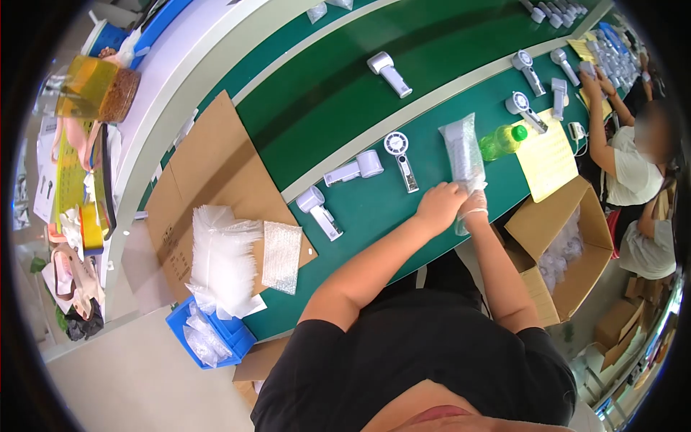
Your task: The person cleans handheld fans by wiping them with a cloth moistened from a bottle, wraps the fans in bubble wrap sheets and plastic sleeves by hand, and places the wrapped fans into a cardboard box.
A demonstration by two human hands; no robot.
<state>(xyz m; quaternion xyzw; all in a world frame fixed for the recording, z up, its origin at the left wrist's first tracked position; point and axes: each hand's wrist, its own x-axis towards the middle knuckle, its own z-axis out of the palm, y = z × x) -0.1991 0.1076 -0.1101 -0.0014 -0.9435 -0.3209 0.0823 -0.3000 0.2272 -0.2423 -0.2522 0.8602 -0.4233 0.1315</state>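
A clear bubble-wrap bag [463,150] stretches up over the green bench from my two hands, which are together at its lower end. What is inside the bag is hard to make out. The fingers of my left hand [440,207] are closed on the bag's end. My right hand [473,207] is wrapped round the same end, with thin whitish material about it. Left of the bag lie a handheld fan [400,160] with its round grille up and two more fans, one a grey-white fan [354,168] on its side. A green-capped bottle [502,142] stands just to the right.
Flat bubble bags [224,259] are piled on cardboard [216,180] at the left, above a blue bin [241,338]. An open carton [594,248] holds clear bags at the right. One fan [389,74] lies on the green belt [309,101]. A co-worker [626,169] sits farther right.
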